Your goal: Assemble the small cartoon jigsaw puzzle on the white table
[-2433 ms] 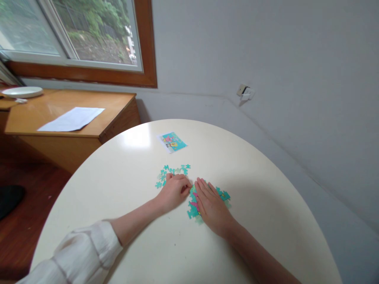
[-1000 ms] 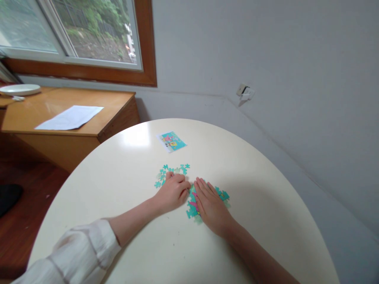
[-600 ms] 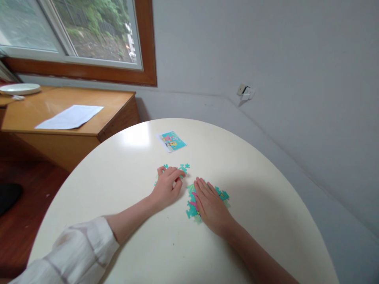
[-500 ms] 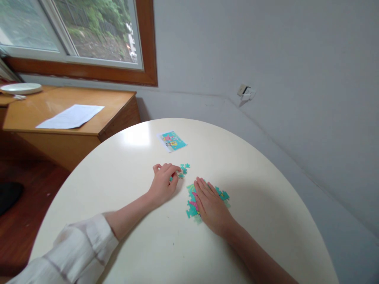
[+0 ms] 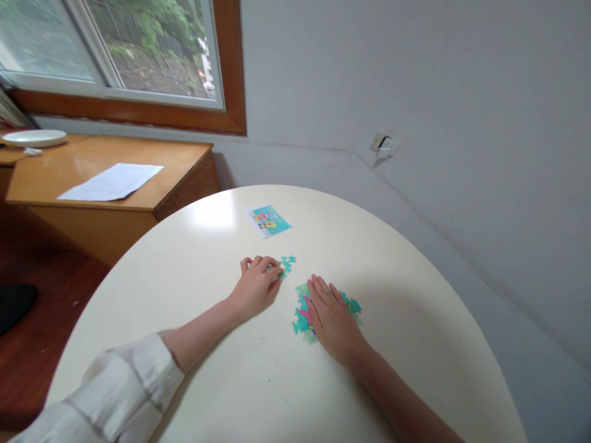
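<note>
My left hand (image 5: 259, 283) is at the loose teal jigsaw pieces (image 5: 288, 264), its thumb and forefinger pinched together on a puzzle piece that they mostly cover. Fingers of my right hand (image 5: 335, 320) lie flat and stretched out on the partly joined jigsaw puzzle (image 5: 302, 317). Teal, green and pink areas of the puzzle show on both sides of that hand; its middle is hidden beneath. Beyond the loose pieces lies a small picture card (image 5: 271, 221) with cartoon figures on teal.
Everything lies on a round white table (image 5: 221, 375). A wooden desk (image 5: 184, 166) at the left bears a sheet of paper (image 5: 113, 181) and a white plate (image 5: 37, 138). Behind the table is a wall with a socket and plug (image 5: 384, 145).
My left thumb and forefinger have closed together at the loose pieces. My right hand and the joined puzzle have slid slightly to the right.
</note>
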`<state>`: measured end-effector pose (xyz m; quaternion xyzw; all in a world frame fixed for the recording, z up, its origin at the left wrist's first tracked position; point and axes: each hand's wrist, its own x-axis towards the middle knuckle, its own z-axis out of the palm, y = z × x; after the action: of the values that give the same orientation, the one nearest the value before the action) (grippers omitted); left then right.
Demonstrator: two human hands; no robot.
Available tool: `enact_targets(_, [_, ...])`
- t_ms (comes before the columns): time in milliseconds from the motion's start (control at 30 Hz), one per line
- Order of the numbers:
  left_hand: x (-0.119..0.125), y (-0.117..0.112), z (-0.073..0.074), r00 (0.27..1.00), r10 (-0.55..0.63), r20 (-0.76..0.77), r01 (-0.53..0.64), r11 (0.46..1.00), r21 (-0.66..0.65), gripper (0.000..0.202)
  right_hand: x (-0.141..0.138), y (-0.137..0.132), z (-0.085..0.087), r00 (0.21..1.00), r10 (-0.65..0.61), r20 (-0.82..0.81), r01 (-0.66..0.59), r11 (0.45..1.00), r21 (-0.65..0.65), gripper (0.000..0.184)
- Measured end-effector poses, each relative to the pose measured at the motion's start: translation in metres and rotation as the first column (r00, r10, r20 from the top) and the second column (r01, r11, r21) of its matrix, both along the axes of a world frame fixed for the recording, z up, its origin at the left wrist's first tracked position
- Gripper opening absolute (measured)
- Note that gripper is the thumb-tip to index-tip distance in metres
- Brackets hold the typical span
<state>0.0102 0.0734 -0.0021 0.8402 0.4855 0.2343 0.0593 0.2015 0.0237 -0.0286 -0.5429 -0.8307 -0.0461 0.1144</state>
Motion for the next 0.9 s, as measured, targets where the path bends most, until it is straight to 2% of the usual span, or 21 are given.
enact_targets(367, [0.0004,0.001,-0.0016,0.999,-0.04,-0.023,0.04,0.999,-0.028,0.014,0.0006,0.0005,-0.0015,1.0,0.004,-0.008,-0.004,1.0,0.008,0.045])
enact_targets(533, [0.0013,0.0024,0.0001,0.997,-0.045,-0.068,0.039,0.996,-0.083,0.01,0.0014,0.0009,-0.0019,1.0,0.014,0.002,-0.014,1.0,0.016,0.046])
enact_targets(900, [0.0023,-0.0006,0.0034,0.996,-0.083,0.023,0.084,0.995,-0.062,0.006,0.0005,0.0006,0.0001,1.0,0.004,0.026,-0.005,1.0,0.015,0.045])
